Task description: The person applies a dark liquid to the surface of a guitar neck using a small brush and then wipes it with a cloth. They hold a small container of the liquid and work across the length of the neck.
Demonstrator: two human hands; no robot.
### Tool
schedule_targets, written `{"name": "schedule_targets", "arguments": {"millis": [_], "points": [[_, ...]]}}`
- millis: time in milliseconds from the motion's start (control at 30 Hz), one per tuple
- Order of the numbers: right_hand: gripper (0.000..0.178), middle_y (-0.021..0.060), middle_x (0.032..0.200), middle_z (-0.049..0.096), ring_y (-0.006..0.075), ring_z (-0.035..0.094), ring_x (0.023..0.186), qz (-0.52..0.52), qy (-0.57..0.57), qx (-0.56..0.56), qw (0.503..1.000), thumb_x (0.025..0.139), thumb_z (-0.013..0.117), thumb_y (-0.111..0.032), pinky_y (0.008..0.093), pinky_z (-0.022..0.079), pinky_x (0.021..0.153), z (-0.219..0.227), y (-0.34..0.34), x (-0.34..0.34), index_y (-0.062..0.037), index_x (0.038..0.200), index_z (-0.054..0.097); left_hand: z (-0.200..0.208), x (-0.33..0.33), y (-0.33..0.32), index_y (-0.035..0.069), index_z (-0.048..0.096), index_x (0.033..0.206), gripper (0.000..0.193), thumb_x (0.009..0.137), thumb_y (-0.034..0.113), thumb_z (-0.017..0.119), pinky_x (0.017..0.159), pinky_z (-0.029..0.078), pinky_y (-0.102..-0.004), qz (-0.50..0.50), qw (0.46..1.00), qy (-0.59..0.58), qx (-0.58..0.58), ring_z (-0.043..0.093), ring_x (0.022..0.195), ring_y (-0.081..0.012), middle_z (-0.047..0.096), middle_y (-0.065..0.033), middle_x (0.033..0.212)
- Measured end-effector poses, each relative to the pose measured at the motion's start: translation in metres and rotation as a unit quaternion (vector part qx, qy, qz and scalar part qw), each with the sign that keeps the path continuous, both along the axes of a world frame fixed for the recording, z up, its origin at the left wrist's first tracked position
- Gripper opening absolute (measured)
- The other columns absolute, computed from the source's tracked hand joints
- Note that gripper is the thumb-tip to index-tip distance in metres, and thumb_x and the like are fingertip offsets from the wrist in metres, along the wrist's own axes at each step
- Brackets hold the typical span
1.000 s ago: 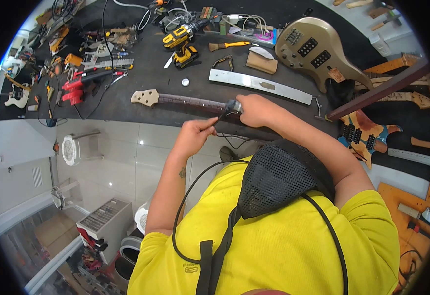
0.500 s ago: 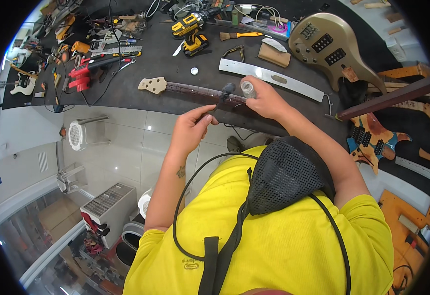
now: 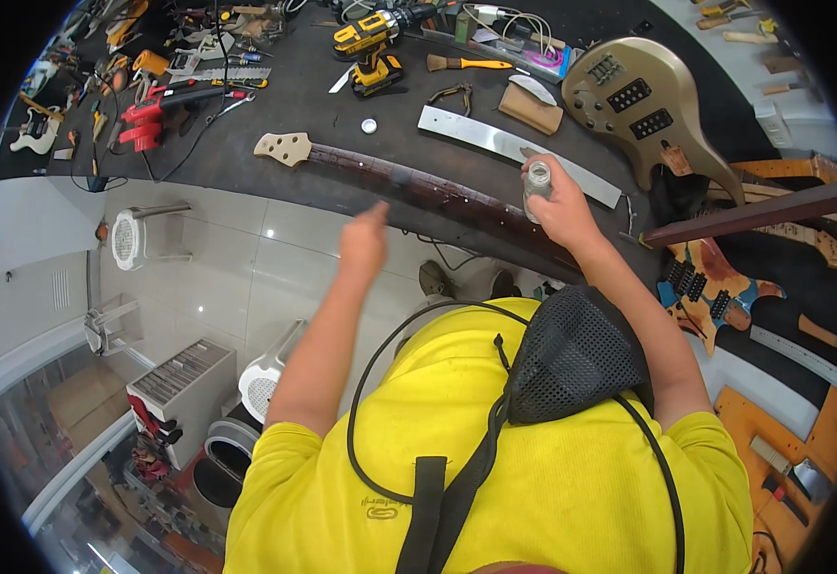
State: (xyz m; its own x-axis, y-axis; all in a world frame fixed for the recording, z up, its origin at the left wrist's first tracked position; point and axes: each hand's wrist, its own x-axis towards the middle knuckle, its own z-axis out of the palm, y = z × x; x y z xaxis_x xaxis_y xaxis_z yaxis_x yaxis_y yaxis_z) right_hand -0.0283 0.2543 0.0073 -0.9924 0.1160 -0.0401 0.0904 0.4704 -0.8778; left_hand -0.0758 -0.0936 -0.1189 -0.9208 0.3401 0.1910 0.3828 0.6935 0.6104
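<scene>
A guitar neck [image 3: 337, 159] with a pale headstock [image 3: 283, 148] and a dark reddish-brown fingerboard lies along the bench's near edge. My left hand [image 3: 365, 237] is just in front of it, blurred, its fingers pinched on a dark-tipped applicator. The dark tip [image 3: 401, 177] shows as a smear over the fingerboard; the handle hardly shows. My right hand [image 3: 564, 206] holds a small clear glass bottle [image 3: 536, 180] upright and uncapped, above the neck's right part. A small round white cap [image 3: 369, 125] sits on the bench behind the neck.
Behind the neck lie a long metal straightedge [image 3: 476, 139], pliers [image 3: 452, 94], a yellow drill [image 3: 369, 53] and a brush [image 3: 469, 63]. A gold guitar body [image 3: 640, 110] stands at the right. Left are a red tool [image 3: 141, 124] and many hand tools. White stools [image 3: 130, 239] stand on the floor.
The dark applicator tip has gone left along the fingerboard with my left hand, away from the bottle. My right hand has carried the bottle to the right. The view has shifted slightly.
</scene>
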Motion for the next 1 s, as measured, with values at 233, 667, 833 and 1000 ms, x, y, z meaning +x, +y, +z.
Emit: {"name": "schedule_targets", "arguments": {"millis": [233, 667, 833, 1000], "points": [[0.041, 0.0121, 0.105, 0.066, 0.0264, 0.064, 0.100, 0.008, -0.012, -0.024, 1.000, 0.079, 0.059, -0.002, 0.0346, 0.050, 0.094, -0.007, 0.015, 0.013, -0.0064, 0.120, 0.057, 0.008, 0.012, 0.028, 0.004, 0.072, 0.124, 0.031, 0.095, 0.006, 0.064, 0.080, 0.059, -0.0474, 0.074, 0.982, -0.153, 0.082, 0.074, 0.091, -0.0420, 0.076, -0.0239, 0.099], [0.040, 0.0080, 0.103, 0.065, 0.0190, 0.063, 0.097, 0.018, -0.023, -0.046, 0.999, 0.079, 0.058, 0.000, 0.0304, 0.050, 0.091, -0.003, 0.040, 0.031, -0.0074, 0.119, 0.058, 0.021, -0.026, -0.007, 0.004, 0.070, 0.122, 0.027, 0.098, 0.008, 0.060, 0.077, 0.059, -0.0463, 0.200, 0.969, -0.146, 0.008, 0.075, 0.087, -0.0381, 0.076, -0.0197, 0.090], [0.040, 0.0073, 0.105, 0.065, 0.0182, 0.063, 0.098, 0.012, -0.029, -0.075, 0.997, 0.079, 0.058, -0.001, 0.0304, 0.050, 0.092, -0.020, 0.046, 0.033, -0.0077, 0.118, 0.057, 0.023, 0.074, 0.126, -0.002, 0.069, 0.111, 0.022, 0.094, 0.004, 0.057, 0.078, 0.057, -0.0542, 0.066, 0.979, -0.190, -0.028, 0.072, 0.089, -0.0479, 0.073, -0.0267, 0.090], [0.040, 0.0074, 0.106, 0.065, 0.0189, 0.063, 0.099, 0.015, -0.026, -0.080, 0.996, 0.079, 0.058, -0.001, 0.0308, 0.050, 0.092, -0.013, 0.054, 0.034, -0.0075, 0.118, 0.057, 0.028, 0.062, 0.115, -0.002, 0.070, 0.110, 0.023, 0.093, 0.004, 0.055, 0.079, 0.057, -0.0571, 0.061, 0.985, -0.156, -0.050, 0.071, 0.088, -0.0504, 0.072, -0.0298, 0.090]]}}
